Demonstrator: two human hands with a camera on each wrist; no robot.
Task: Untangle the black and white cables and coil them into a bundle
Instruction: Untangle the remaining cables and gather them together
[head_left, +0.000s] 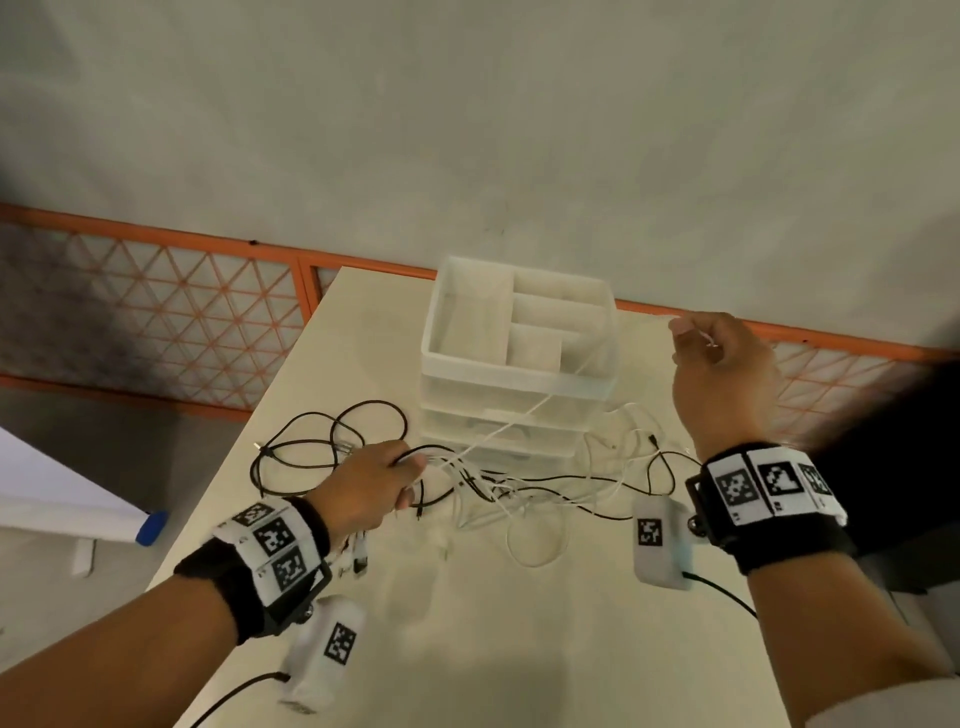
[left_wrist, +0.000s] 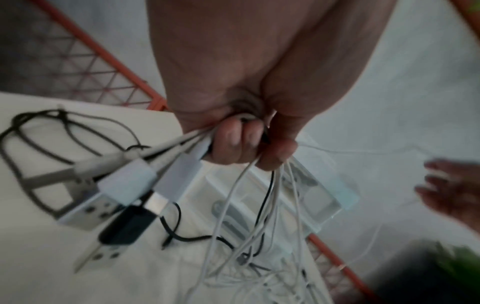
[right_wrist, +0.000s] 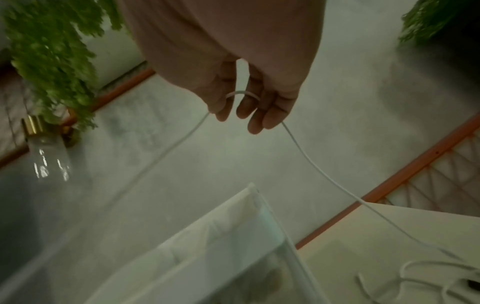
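A tangle of thin white cables (head_left: 498, 488) and black cables (head_left: 322, 441) lies on the cream table (head_left: 493, 623). My left hand (head_left: 384, 483) grips a bunch of both colours low over the table; in the left wrist view its fingers (left_wrist: 233, 142) curl round the strands, with several USB plugs (left_wrist: 124, 185) sticking out beside them. My right hand (head_left: 711, 358) is raised at the right and holds one white cable (right_wrist: 324, 174), which loops through its curled fingers (right_wrist: 257, 109). That strand (head_left: 524, 415) runs taut down to the left hand.
A clear plastic drawer organiser (head_left: 519, 358) stands on the table just behind the tangle, under the taut cable. An orange lattice railing (head_left: 156, 306) runs behind the table. Green hanging plants (right_wrist: 52, 51) and a glass lamp (right_wrist: 49, 156) show in the right wrist view.
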